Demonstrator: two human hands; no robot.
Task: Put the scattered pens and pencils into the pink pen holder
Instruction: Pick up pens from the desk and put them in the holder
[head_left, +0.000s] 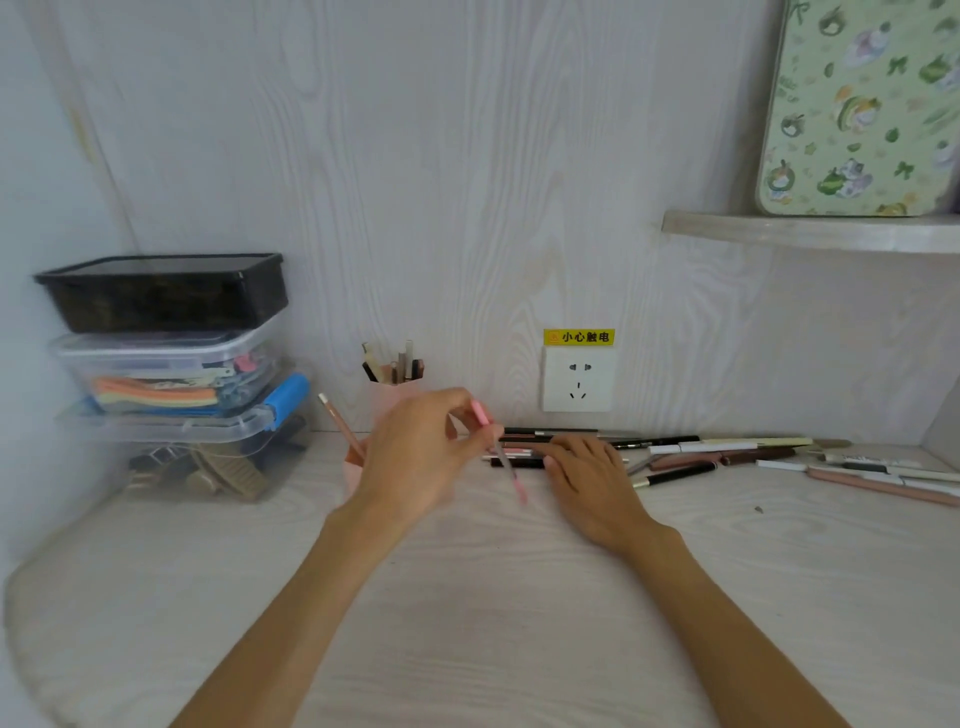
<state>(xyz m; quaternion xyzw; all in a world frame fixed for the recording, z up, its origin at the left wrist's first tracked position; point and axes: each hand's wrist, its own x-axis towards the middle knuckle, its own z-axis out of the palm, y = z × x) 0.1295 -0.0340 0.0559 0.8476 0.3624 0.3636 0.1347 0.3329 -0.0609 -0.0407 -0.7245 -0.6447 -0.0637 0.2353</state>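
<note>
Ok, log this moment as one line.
left hand: holds pink pen | right hand: on loose pens | pink pen holder: partly filled

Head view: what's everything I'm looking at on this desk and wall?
pen holder: one, pink, by the back wall, pens inside, partly behind the left hand
second pink holder: one, in front, holding a brown pencil
loose pens: a dozen or so, mixed colours, right of centre
storage boxes: three stacked, black on two clear, left
socket: one, white, yellow label above
shelf: one, pale, upper right
left hand: pinching a pink pen
right hand: resting on the pens
</note>
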